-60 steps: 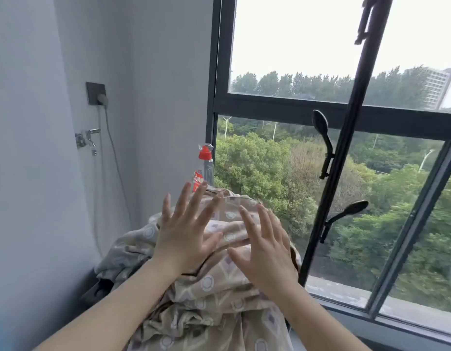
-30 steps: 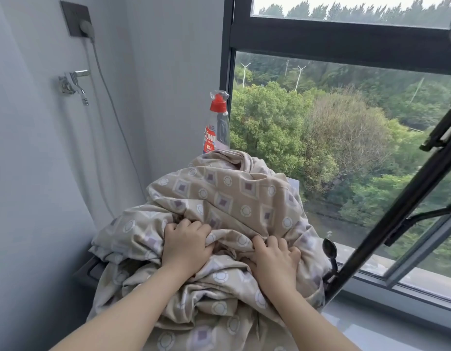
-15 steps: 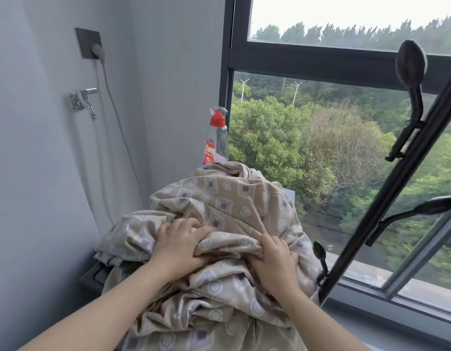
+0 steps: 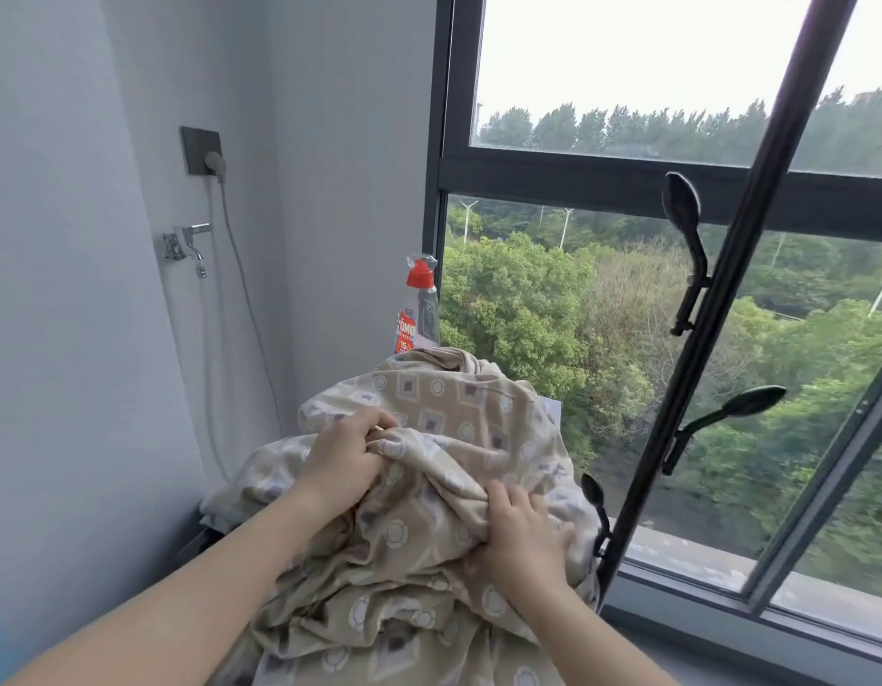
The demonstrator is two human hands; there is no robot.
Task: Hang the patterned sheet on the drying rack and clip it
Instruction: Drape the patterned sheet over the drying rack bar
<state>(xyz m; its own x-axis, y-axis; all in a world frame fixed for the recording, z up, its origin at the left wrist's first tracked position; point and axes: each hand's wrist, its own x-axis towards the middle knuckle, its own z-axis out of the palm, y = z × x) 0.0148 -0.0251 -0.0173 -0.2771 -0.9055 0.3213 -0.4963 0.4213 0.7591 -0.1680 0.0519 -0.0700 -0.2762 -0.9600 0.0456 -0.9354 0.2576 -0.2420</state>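
Observation:
The patterned sheet [image 4: 443,413], beige with squares and circles, lies bunched in a tall heap in front of me. My left hand [image 4: 342,460] grips a fold near the heap's middle, fingers curled into the cloth. My right hand [image 4: 520,534] holds another fold lower on the right, fingers curled round the fabric. A black pole with leaf-shaped hooks [image 4: 716,309] leans just right of the heap. No clips are in view.
A detergent bottle with a red cap [image 4: 419,309] stands behind the heap by the window frame [image 4: 436,250]. On the left wall are a tap [image 4: 186,245] and a socket with a plugged-in cable [image 4: 203,151]. The window sill [image 4: 686,557] runs along the right.
Both hands went from open above the heap to gripping folds of the sheet. Since half a second ago the gathered cloth has bunched up a little more; my view has tilted upward.

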